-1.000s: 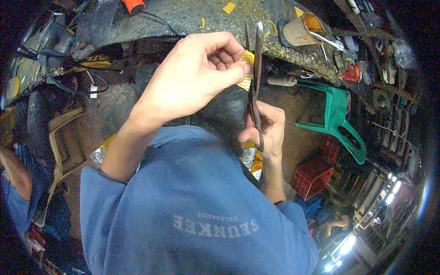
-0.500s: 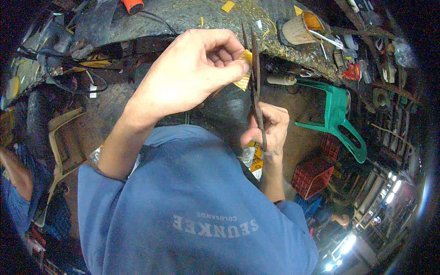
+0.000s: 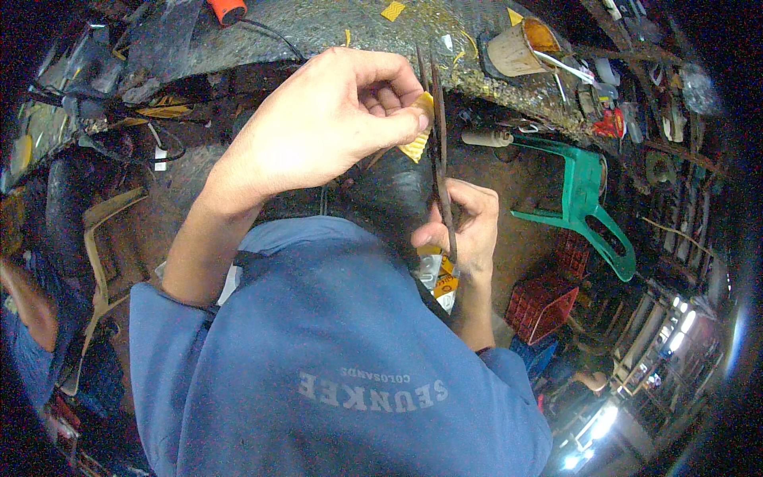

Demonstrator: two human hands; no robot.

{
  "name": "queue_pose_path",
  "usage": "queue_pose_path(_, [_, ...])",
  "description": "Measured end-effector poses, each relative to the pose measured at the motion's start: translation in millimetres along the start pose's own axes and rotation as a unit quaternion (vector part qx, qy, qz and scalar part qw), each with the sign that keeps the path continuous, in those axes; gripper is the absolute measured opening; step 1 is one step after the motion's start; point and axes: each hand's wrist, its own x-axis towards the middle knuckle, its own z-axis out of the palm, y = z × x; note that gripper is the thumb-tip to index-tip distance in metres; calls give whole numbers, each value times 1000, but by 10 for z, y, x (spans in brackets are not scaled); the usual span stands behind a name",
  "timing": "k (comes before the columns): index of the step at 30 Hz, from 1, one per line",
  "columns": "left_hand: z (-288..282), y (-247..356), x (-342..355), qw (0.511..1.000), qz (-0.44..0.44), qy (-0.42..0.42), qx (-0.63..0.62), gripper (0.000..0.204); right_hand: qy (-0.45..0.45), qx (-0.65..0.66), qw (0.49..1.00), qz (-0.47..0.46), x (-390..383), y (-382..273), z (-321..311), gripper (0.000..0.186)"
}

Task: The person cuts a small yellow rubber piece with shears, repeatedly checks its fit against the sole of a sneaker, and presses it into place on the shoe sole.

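Note:
My left hand (image 3: 334, 135) pinches a small yellow ribbed piece (image 3: 416, 145) between thumb and fingers, above my lap. Just right of that piece, long dark rusty scissors (image 3: 442, 183) stand with their slim blades pointing up toward the workbench (image 3: 262, 36), beside my left fingertips. Lower down, my right hand (image 3: 469, 222) grips the scissors by the handles, with the thumb bent at the near end.
On the bench lie an orange tool (image 3: 228, 11), yellow scraps (image 3: 393, 11) and a stained bucket (image 3: 513, 49). Right are a green plastic chair (image 3: 582, 191) and red crates (image 3: 540, 306). A beige chair (image 3: 103, 246) and a co-worker's arm (image 3: 32, 310) are at the left.
My left hand has drifted slightly left, and the yellow piece in it has shifted a little down and away from the blades. The scissors and my right hand have shifted slightly.

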Motion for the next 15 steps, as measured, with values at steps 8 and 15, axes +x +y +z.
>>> queue_pose_path(8, [-79,-30,80,998,41,-40,16,22,11,-30,999,-8,11,-33,16,67])
queue_pose_path(15, [-101,16,99,998,25,-51,14,24,9,-14,999,-32,34,6,-51,65])
